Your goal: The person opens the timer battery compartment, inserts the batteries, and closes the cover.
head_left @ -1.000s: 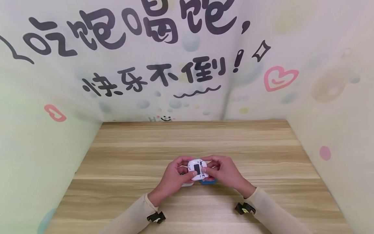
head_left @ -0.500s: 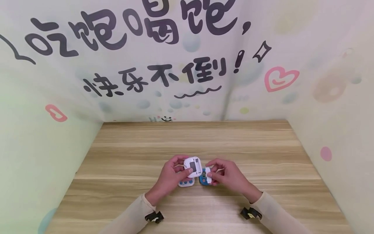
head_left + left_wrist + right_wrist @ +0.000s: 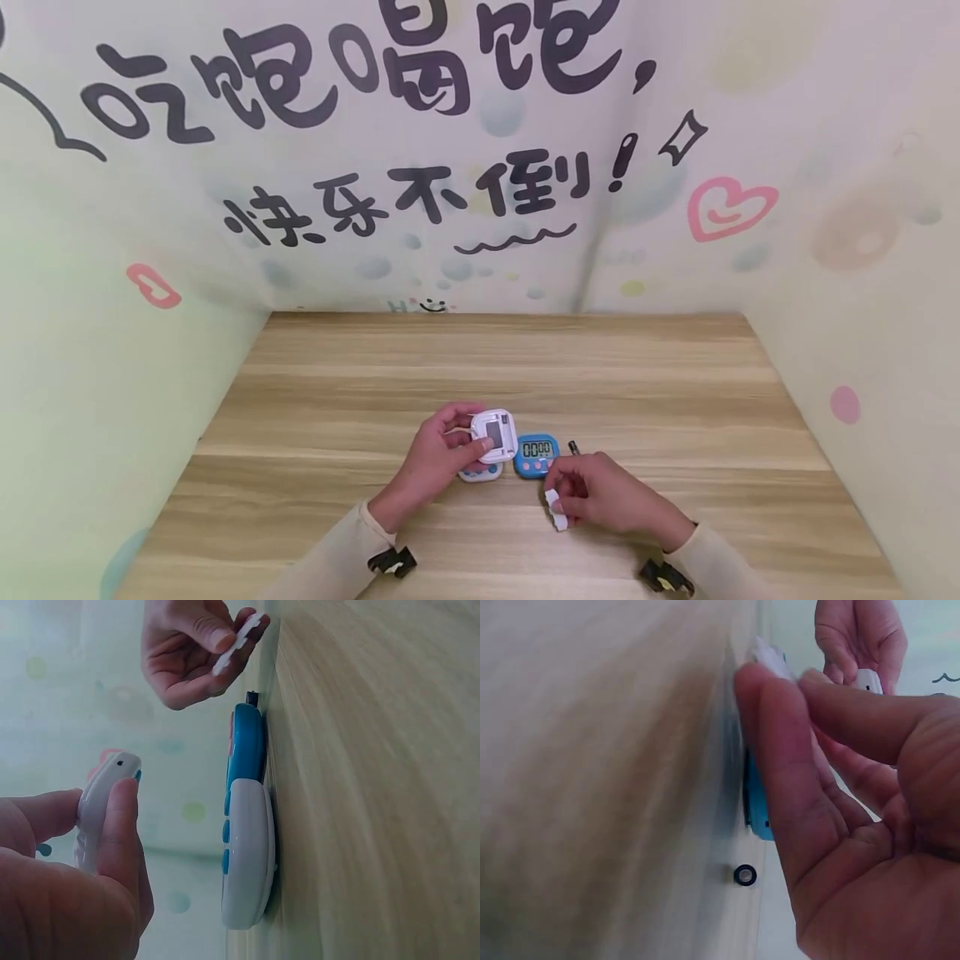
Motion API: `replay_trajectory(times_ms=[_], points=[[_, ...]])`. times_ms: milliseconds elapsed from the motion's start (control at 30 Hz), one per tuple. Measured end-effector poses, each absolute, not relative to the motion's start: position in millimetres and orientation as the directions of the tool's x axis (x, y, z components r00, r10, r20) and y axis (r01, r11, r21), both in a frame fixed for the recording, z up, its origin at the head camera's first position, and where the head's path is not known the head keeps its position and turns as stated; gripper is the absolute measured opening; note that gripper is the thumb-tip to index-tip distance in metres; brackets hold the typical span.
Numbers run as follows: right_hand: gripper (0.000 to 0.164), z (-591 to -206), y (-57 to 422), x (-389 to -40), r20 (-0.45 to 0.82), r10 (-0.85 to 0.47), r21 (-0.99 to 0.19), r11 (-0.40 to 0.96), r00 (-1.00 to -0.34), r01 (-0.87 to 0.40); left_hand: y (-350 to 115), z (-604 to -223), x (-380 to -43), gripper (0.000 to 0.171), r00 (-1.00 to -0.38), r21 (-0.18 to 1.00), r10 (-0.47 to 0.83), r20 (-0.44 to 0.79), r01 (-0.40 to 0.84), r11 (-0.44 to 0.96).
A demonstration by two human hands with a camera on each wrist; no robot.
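Observation:
My left hand (image 3: 441,454) pinches a white digital timer (image 3: 504,427) above the table, its back facing up and an uncovered battery slot showing along its right side. In my right hand (image 3: 611,496), thumb and fingers pinch a small white battery cover (image 3: 557,511), lifted off the wood. Between the hands lies a blue digital timer (image 3: 537,450) with its display reading 00:00. A second white timer with blue buttons (image 3: 251,855) rests against it, partly hidden under the held timer in the head view. Just beyond my right hand lies a small dark battery (image 3: 573,447).
The wood-grain table (image 3: 360,367) extends around the hands to a printed wall (image 3: 420,275) at the back. Pale side walls bound it at left and right. Black camera mounts (image 3: 392,562) sit on both wrists.
The cover has come off the held timer in my right hand, which has moved right and toward me. The blue timer and battery are now uncovered. My left hand keeps its hold.

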State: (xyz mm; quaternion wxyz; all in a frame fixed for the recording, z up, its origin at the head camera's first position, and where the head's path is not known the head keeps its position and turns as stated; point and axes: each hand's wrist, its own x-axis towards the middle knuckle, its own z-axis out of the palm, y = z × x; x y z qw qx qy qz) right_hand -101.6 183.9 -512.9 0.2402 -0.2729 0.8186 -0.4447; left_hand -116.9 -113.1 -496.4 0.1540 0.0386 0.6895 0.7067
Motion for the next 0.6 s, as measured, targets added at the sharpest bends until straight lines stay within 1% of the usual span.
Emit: replay_trajectory(times_ms=[167, 300, 600], points=[[0.015, -515.2, 186.9, -100.1, -0.148, -0.657, -0.804, 0.515, -0.739, -0.298, -113.8, -498.2, -114.9, 0.053, -0.947, 0.984, 0.274, -0.165, -0.176, -0.016], [0.015, -516.4, 187.6, -100.6, -0.157, -0.640, -0.764, 0.561, -0.752, -0.318, -114.3, -499.8, -112.9, 0.053, -0.944, 0.981, 0.280, -0.175, -0.192, -0.034], [0.015, -514.1, 188.3, -97.9, -0.138, -0.629, -0.770, 0.554, -0.765, -0.317, -113.5, -498.7, -110.4, 0.053, -0.941, 0.981, 0.293, -0.172, -0.190, -0.035]])
